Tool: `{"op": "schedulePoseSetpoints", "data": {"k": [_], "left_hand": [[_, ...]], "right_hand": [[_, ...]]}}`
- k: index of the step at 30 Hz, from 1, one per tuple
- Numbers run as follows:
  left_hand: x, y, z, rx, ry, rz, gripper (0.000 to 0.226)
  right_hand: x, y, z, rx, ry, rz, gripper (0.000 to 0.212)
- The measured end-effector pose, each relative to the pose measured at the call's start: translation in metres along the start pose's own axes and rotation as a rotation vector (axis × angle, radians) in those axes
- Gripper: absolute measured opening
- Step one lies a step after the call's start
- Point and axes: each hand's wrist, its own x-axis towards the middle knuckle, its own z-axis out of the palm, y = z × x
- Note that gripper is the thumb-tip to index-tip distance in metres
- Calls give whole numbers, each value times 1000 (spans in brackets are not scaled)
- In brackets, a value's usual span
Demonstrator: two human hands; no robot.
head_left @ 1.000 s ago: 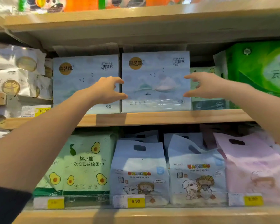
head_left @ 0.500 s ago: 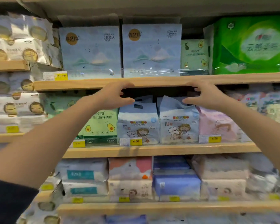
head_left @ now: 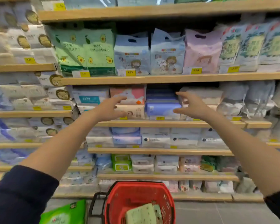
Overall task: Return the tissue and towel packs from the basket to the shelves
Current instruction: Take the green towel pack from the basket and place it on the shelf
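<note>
Head view: left hand (head_left: 109, 109) and right hand (head_left: 191, 105) empty, fingers spread wide, before shelves (head_left: 152, 78); basket (head_left: 168, 206) below holds green pack (head_left: 142, 214).

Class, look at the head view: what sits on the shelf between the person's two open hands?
Between the left hand and right hand, both empty, the head view shows a purple-blue pack and part of a pink-and-white pack.

We list a red mesh basket (head_left: 140, 202) holding a pale green pack (head_left: 142, 214) with dark dots; a bright green pack (head_left: 65, 214) beside it; light wooden shelves (head_left: 152, 79); green avocado-print packs (head_left: 86, 50); blue cartoon-printed bags (head_left: 131, 54); a pink bag (head_left: 202, 52); yellow price tags (head_left: 130, 73); navy sleeves (head_left: 19, 196).
</note>
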Motion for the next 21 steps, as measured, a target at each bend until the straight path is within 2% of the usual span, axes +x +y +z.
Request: {"op": "schedulePoseSetpoints", "data": {"k": [5,10,21], "left_hand": [[-66,-23,47,-32,-82,-67,70],[-113,-50,82,-100,-169,-152,73],[-164,-100,123,-123,-342,-148,72]], "right_hand": [[-66,13,44,61,-131,136,73],[-109,18,80,67,-200,179,74],[-170,18,159,151,-282,379,75]]}}
